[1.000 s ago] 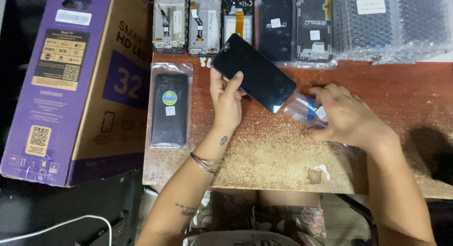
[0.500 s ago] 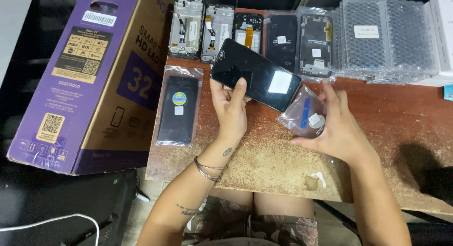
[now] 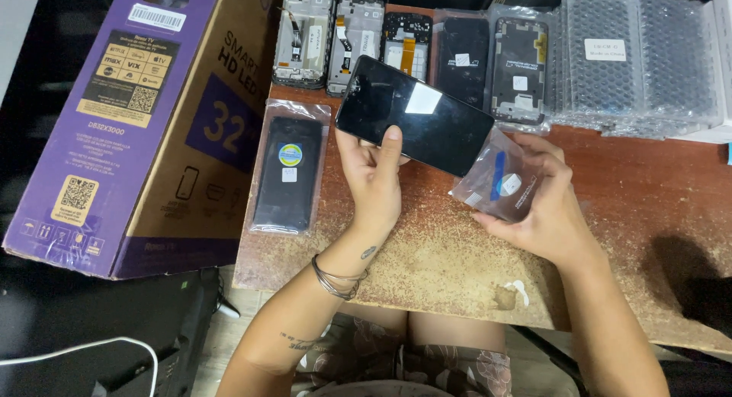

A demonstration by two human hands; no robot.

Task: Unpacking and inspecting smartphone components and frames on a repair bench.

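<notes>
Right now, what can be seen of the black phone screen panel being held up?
The black phone screen panel is a flat, glossy, dark rectangle with rounded corners, catching a pale glare patch. It is held tilted above the wooden table. The left hand has it in its grip, thumb on its face. Its lower right end sits in the clear plastic sleeve that the right hand holds.

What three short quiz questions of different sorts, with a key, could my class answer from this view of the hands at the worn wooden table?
1. True or false: the left hand holds the black phone screen flat on the table.
2. What does the right hand hold? A) scissors B) a clear plastic bag C) a screwdriver
3. What lies left of the left hand, on the table?

Key
1. False: the screen is lifted above the table.
2. B
3. A bagged phone screen, beside the purple cardboard box.
</notes>
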